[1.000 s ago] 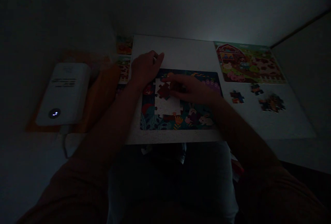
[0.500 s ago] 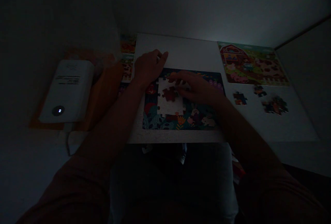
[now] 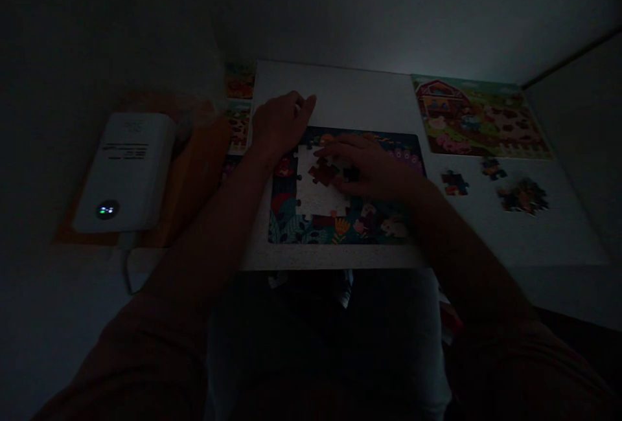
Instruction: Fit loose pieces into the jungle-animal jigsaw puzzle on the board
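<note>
The right hand lies over the jigsaw puzzle, its fingers curved downward, with the tips at a dark red puzzle piece located on the white unfilled area of the puzzle. Contact appears likely, but a grip cannot be confirmed in this light. The left hand rests on the white board just above the puzzle's upper edge, fingers curled; closure cannot be determined. Loose puzzle pieces lie to the right, below a farm picture.

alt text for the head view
A right hand reaches over a dark red jigsaw piece in the white gap of a colourful jigsaw puzzle; a left hand rests on a white board beside it, in dim light.
</note>
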